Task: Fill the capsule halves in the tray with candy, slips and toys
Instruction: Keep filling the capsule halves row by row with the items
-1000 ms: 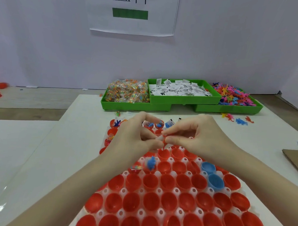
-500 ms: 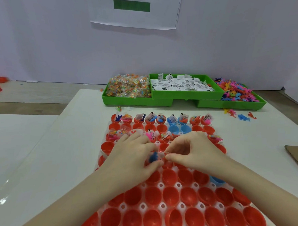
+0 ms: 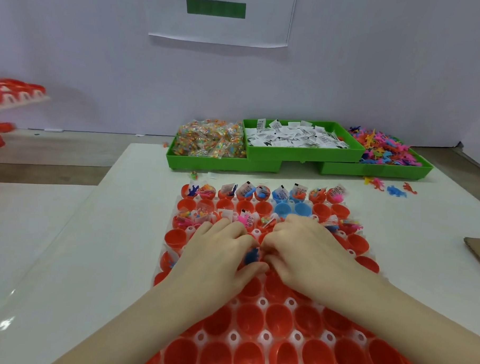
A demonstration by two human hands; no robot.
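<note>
A white tray (image 3: 262, 302) of red and a few blue capsule halves lies in front of me. Its far row and part of the third row hold candy, slips and toys; the near halves (image 3: 250, 318) are bare. My left hand (image 3: 219, 252) rests on the tray's middle with a small blue toy (image 3: 251, 255) pinched between thumb and fingers. My right hand (image 3: 302, 250) lies next to it, fingers curled down at the same spot; what they hold is hidden.
Three green bins stand at the table's far side: candy packets (image 3: 210, 142), paper slips (image 3: 295, 137), coloured toys (image 3: 383, 149). Loose toys (image 3: 395, 190) lie right of the tray. A cardboard piece (image 3: 478, 251) is at the right edge, another red tray (image 3: 14, 95) far left.
Both hands came down from above the tray onto its middle rows, still held together. The blue toy is now at my left thumb. My view tilted up a little.
</note>
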